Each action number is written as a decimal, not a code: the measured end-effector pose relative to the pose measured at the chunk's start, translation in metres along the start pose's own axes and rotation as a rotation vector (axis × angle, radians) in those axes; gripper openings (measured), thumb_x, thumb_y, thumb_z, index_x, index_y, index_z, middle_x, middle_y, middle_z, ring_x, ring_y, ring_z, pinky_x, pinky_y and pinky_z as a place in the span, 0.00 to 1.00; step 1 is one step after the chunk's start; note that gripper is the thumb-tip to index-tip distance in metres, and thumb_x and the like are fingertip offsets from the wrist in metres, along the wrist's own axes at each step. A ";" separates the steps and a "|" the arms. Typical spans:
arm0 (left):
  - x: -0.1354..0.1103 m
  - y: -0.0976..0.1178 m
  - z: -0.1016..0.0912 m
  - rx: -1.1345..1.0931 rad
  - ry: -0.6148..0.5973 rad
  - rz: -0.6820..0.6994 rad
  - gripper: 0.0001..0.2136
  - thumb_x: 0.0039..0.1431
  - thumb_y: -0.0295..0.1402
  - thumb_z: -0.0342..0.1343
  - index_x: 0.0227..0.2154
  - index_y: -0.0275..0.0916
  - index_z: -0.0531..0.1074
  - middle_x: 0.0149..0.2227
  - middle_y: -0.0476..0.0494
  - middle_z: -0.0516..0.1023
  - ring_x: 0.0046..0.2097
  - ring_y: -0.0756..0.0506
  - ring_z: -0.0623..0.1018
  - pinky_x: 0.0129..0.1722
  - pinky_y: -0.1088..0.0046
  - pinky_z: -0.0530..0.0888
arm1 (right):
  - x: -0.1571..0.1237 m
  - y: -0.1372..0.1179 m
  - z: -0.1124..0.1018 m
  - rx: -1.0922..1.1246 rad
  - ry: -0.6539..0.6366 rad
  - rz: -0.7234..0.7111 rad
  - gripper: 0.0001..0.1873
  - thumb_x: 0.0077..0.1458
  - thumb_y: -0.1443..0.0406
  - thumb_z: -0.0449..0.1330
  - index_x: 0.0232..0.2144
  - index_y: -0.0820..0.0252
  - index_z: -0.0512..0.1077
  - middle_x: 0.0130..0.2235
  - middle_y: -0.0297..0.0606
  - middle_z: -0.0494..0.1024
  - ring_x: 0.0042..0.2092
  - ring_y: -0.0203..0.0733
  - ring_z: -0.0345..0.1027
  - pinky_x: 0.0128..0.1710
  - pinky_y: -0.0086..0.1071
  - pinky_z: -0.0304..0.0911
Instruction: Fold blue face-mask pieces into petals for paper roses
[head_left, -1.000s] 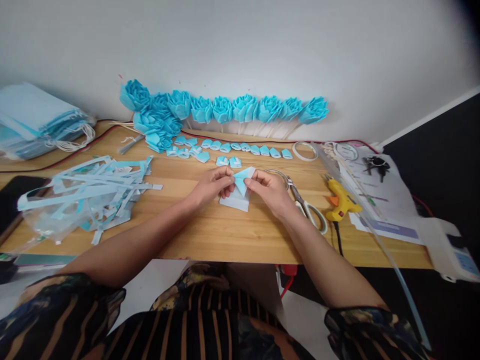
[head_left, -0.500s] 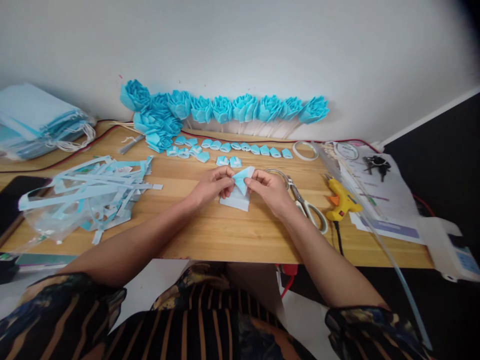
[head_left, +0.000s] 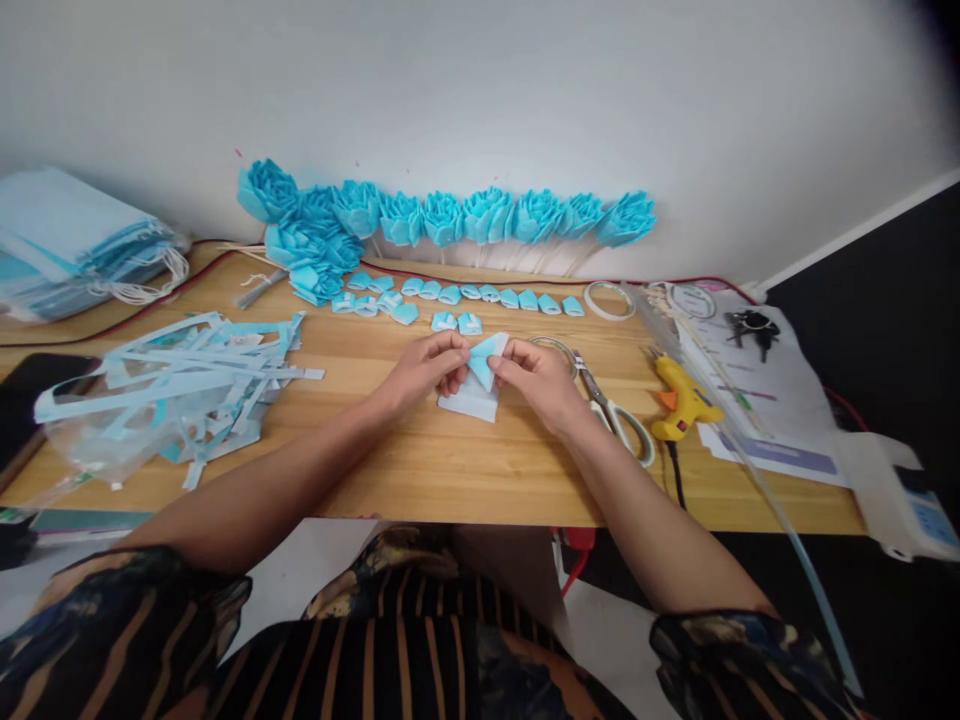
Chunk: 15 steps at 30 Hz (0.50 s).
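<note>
Our left hand [head_left: 426,370] and right hand [head_left: 543,382] are closed at the fingertips, pinching a folded blue sheet [head_left: 484,363] between them over the middle of the counter [head_left: 450,475]. The sheet looks thin, creased to a point, with a pale panel [head_left: 472,404] below it (we cannot tell whether both are one piece). Just beyond our hands, small blue pieces [head_left: 449,294] sit in rows on the light wood-grained top. To our right lie scissors [head_left: 592,385] and a yellow glue gun [head_left: 681,405]; to our left, a heap of pale blue strips [head_left: 255,366]. Farther back, blue flowers [head_left: 489,215] on thin stems lean along a whitish wall [head_left: 480,80].
</note>
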<state>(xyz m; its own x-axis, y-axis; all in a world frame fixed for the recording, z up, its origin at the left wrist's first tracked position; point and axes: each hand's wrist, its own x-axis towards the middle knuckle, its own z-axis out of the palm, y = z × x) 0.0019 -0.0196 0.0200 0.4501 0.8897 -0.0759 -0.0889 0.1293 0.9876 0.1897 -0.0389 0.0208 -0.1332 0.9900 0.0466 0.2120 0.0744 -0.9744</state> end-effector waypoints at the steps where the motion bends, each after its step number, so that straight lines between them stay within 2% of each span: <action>1: 0.000 0.000 0.000 0.000 0.010 0.002 0.09 0.55 0.37 0.58 0.28 0.38 0.67 0.21 0.52 0.71 0.22 0.54 0.70 0.22 0.79 0.66 | 0.000 0.001 0.000 -0.007 -0.005 -0.004 0.16 0.53 0.58 0.63 0.20 0.58 0.65 0.22 0.29 0.69 0.27 0.34 0.60 0.31 0.30 0.54; 5: 0.001 -0.001 0.000 0.013 0.050 0.007 0.09 0.54 0.36 0.59 0.28 0.37 0.67 0.21 0.52 0.71 0.21 0.54 0.69 0.22 0.79 0.67 | -0.001 0.002 0.000 -0.023 -0.016 -0.013 0.16 0.53 0.59 0.64 0.20 0.58 0.65 0.22 0.28 0.68 0.26 0.33 0.59 0.30 0.30 0.53; 9: 0.001 0.001 0.000 0.060 0.072 0.012 0.12 0.56 0.39 0.59 0.25 0.37 0.67 0.21 0.51 0.71 0.21 0.54 0.70 0.22 0.79 0.67 | -0.001 0.001 0.001 -0.013 -0.022 -0.017 0.17 0.53 0.58 0.64 0.19 0.57 0.64 0.21 0.28 0.68 0.27 0.34 0.59 0.30 0.30 0.53; 15: 0.000 0.003 0.001 0.175 -0.007 0.021 0.14 0.54 0.41 0.61 0.25 0.37 0.68 0.21 0.51 0.71 0.22 0.54 0.70 0.22 0.78 0.68 | -0.001 -0.002 0.002 -0.016 -0.044 0.002 0.18 0.52 0.55 0.64 0.19 0.57 0.63 0.21 0.29 0.67 0.26 0.34 0.58 0.29 0.31 0.53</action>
<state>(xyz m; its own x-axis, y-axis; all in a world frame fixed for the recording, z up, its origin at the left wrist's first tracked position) 0.0023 -0.0200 0.0231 0.4562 0.8882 -0.0544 0.0569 0.0319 0.9979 0.1873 -0.0407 0.0217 -0.1748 0.9840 0.0347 0.2278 0.0747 -0.9708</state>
